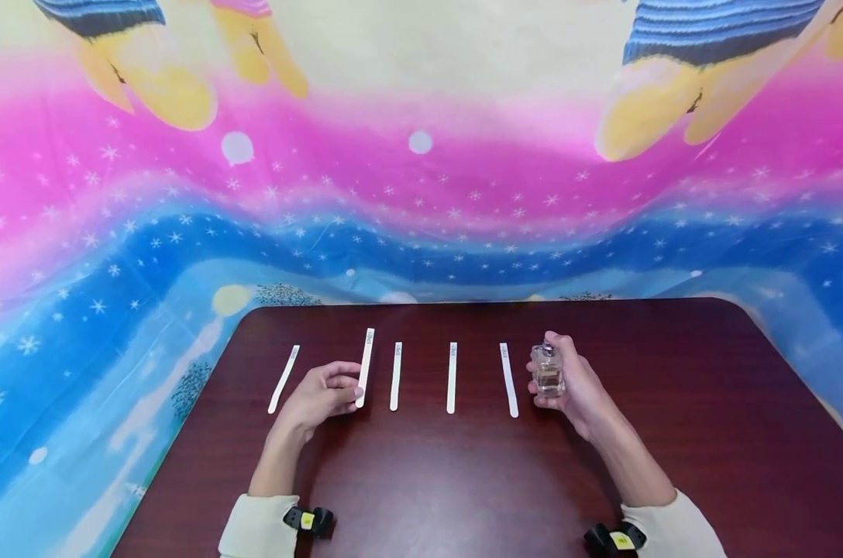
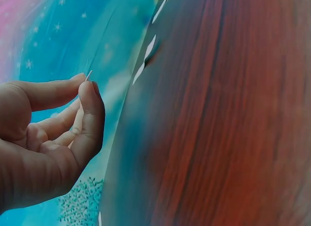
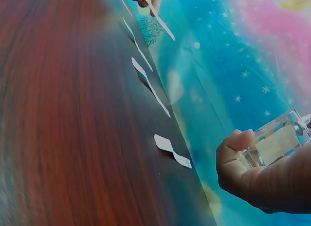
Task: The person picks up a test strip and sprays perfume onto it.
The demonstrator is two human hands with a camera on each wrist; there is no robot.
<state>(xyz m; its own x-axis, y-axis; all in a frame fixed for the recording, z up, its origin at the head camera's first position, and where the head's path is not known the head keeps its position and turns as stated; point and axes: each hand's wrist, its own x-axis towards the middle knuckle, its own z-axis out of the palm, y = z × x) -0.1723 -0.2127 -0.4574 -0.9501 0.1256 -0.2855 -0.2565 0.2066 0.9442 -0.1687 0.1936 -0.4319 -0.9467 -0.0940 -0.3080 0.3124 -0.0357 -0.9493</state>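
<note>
Head view: I stand at the near edge of a dark wooden worktop (image 1: 672,372) with both hands out over it.
Left grip: my left hand (image 1: 320,395) pinches the near end of one paper scent strip (image 1: 365,367) between thumb and forefinger; the left wrist view shows the fingertips (image 2: 89,95) closed on its thin edge.
Held strip, place: second from the worktop's left edge, pushed a little farther toward the far edge than its neighbours; whether its far end is off the wood I cannot tell.
Right grip: my right hand (image 1: 576,387) is wrapped round a small glass perfume bottle (image 1: 548,371), fingers behind it, thumb at the front, spray head upward.
Bottle, place: right of the strips, just beside the rightmost strip (image 1: 508,380); I cannot tell whether its base touches the worktop.
Other strips: the leftmost strip (image 1: 283,378), slanted, and two middle strips (image 1: 396,376) lie flat in a row across the middle, each apart from the next.
Strip, handling: I judge it very light, thin and bendy, easy to crease. Best taken at one end with a light two-finger pinch, as now, leaving the other end free.
Bottle, handling: clear glass with pale liquid, so I judge it heavy for its size, hard, smooth enough to slip, and breakable if dropped. Best taken round the flat sides of the body, not by the spray head (image 3: 306,120).
Backdrop: a bright pink and blue starred cloth (image 1: 421,194) hangs beyond the far edge.
</note>
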